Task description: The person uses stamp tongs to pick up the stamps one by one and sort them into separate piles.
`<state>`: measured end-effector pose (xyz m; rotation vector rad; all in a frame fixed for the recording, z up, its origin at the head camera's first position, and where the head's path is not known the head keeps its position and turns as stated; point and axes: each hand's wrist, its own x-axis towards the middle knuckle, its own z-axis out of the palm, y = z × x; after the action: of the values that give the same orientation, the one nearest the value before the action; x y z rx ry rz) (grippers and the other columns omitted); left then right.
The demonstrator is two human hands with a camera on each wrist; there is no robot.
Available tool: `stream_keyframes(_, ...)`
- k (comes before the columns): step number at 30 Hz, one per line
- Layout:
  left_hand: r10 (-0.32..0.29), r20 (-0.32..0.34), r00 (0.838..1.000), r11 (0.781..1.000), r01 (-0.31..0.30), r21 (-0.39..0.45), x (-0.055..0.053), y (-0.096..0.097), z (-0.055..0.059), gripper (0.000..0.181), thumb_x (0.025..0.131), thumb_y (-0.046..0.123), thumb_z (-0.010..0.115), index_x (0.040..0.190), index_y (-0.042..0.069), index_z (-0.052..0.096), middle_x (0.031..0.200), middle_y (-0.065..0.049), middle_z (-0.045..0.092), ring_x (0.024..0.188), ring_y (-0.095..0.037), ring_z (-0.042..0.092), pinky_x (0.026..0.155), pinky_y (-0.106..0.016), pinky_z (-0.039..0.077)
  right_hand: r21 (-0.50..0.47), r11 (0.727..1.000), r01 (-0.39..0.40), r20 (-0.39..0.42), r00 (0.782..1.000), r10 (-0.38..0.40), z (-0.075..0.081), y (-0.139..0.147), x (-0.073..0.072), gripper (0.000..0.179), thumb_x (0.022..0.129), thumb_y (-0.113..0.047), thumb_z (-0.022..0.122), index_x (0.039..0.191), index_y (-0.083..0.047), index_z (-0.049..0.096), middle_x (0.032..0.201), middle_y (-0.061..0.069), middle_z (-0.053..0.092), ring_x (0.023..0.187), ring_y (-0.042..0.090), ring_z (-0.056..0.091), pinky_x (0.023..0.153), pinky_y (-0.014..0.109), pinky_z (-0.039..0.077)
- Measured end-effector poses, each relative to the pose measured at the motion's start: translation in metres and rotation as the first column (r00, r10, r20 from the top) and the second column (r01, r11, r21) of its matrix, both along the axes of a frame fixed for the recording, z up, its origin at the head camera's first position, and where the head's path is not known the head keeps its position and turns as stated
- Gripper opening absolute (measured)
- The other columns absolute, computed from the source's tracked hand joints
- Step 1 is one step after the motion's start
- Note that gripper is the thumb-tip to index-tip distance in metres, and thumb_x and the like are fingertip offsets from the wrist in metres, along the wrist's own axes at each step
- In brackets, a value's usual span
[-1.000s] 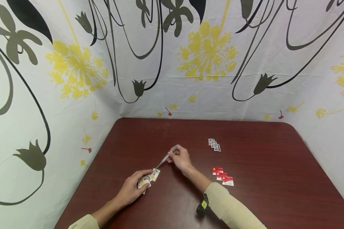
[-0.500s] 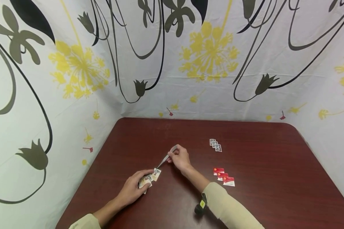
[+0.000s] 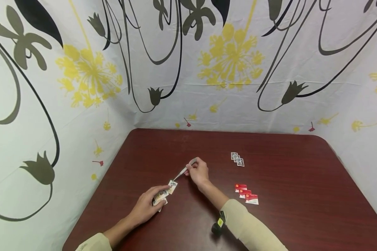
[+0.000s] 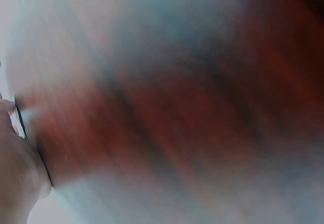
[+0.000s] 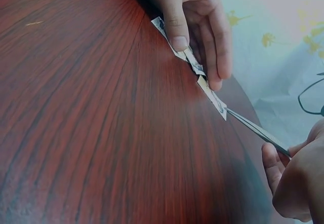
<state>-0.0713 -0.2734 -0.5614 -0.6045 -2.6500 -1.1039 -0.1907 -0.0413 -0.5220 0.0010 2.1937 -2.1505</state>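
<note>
Several cream stamps with perforated edges [image 3: 159, 197] lie overlapping in a slanted row on the table. My left hand [image 3: 146, 205] rests over them, thumb on the near side and fingers along the far side; in the right wrist view the thumb [image 5: 177, 31] presses on them. My right hand [image 3: 198, 172] grips metal tweezers [image 5: 255, 129], whose tips meet the corner of the farthest stamp [image 5: 212, 98]. That stamp sits at the end of the row, just past the left fingertips. The left wrist view is blurred, with part of a hand [image 4: 20, 178] at its edge.
On the right of the dark red wooden table [image 3: 295, 181] lie two slanted rows: red and white stamps [image 3: 245, 194] and, farther back, small grey stamps [image 3: 237, 159]. A black device [image 3: 216, 228] is strapped to the right wrist. Flower-patterned cloth [image 3: 232, 111] hangs behind and beside the table.
The tweezers' tips and the farthest stamp have shifted slightly away from me, so more of that stamp sticks out past the left fingers. The left hand stays over the others.
</note>
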Motion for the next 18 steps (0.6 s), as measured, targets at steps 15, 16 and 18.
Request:
stream_keyframes(15, -0.007, -0.011, 1.0, 1.0, 0.007, -0.005, 0.0011, -0.0006, 0.0016, 0.056, 0.09, 0.009, 0.085, 0.142, 0.017, 0.067, 0.139, 0.0, 0.068, 0.125, -0.02, 0.065, 0.096, -0.042, 0.057, 0.023, 0.998, 0.063, 0.028, 0.998, -0.064, -0.0016, -0.0032, -0.0022, 0.01, 0.097, 0.006, 0.071, 0.097, 0.001, 0.063, 0.082, 0.015, 0.075, 0.065, 0.024, 0.075, 0.069, 0.039, 0.065)
stream_keyframes(16, -0.007, -0.008, 1.0, 1.0, 0.007, -0.004, 0.0011, -0.0006, 0.0018, 0.056, 0.09, 0.009, 0.085, 0.142, 0.017, 0.067, 0.139, 0.0, 0.068, 0.124, -0.02, 0.065, 0.095, -0.041, 0.057, 0.021, 0.998, 0.063, 0.03, 0.998, -0.063, -0.0018, -0.003, -0.0023, 0.01, 0.097, 0.006, 0.071, 0.097, 0.001, 0.063, 0.082, 0.015, 0.075, 0.064, 0.022, 0.074, 0.069, 0.039, 0.065)
stream_keyframes(18, -0.005, -0.003, 1.0, 1.0, 0.005, -0.001, 0.0014, -0.0007, 0.002, 0.055, 0.09, 0.009, 0.085, 0.142, 0.017, 0.067, 0.139, 0.0, 0.068, 0.121, -0.019, 0.066, 0.092, -0.038, 0.057, 0.018, 0.998, 0.059, 0.033, 0.998, -0.06, -0.0022, -0.0022, -0.0024, 0.01, 0.098, 0.006, 0.071, 0.098, 0.001, 0.062, 0.083, 0.016, 0.075, 0.064, 0.021, 0.074, 0.07, 0.04, 0.065)
